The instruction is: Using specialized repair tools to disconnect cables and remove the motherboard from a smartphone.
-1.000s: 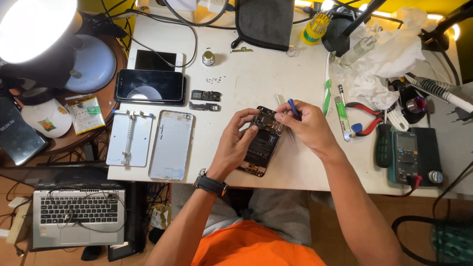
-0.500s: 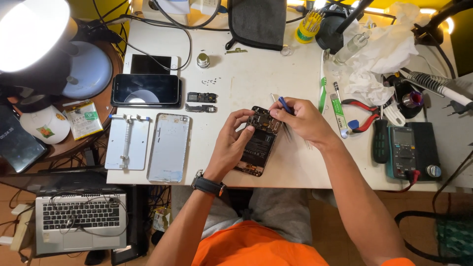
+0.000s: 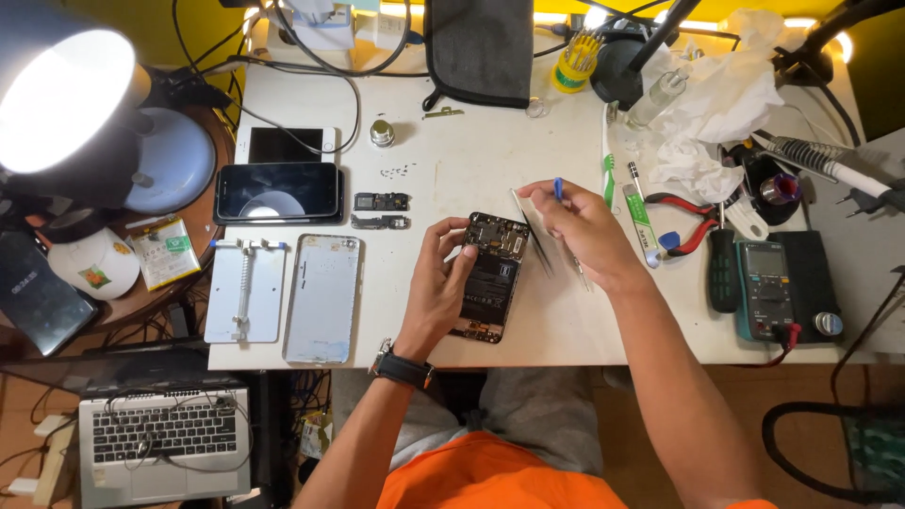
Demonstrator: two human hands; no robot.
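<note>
An opened smartphone [image 3: 493, 275], its back cover removed and its dark internals exposed, is seen lying flat on a white tabletop [image 3: 471, 160] near the front edge. Its long axis runs away from the person with a slight lean: the camera end is pointed toward the far side and a little right, the other end toward the person and a little left. The phone is steadied by the left hand [image 3: 436, 283], whose fingers are curled around its left edge with the thumb pressed near the upper part; a dark wristwatch [image 3: 403, 367] is worn on that wrist. The right hand [image 3: 586, 229] is held just beside the phone's upper right corner, closed in a pinch around a blue-tipped tool [image 3: 557, 188] that stands up from the fingers, while a pair of tweezers [image 3: 534, 232] is also gripped, slanting down toward the phone.

To the left, a silver back cover [image 3: 323, 298] and a metal holding jig [image 3: 245, 288] are laid side by side, with a dark-screened phone [image 3: 278, 192] beyond them and two small detached parts [image 3: 381, 210] between it and the opened phone. To the right, red-handled pliers [image 3: 686, 221], a green toothbrush [image 3: 608, 165] and a multimeter [image 3: 765, 287] are set out. A lit lamp [image 3: 61, 99] is seen at upper left.
</note>
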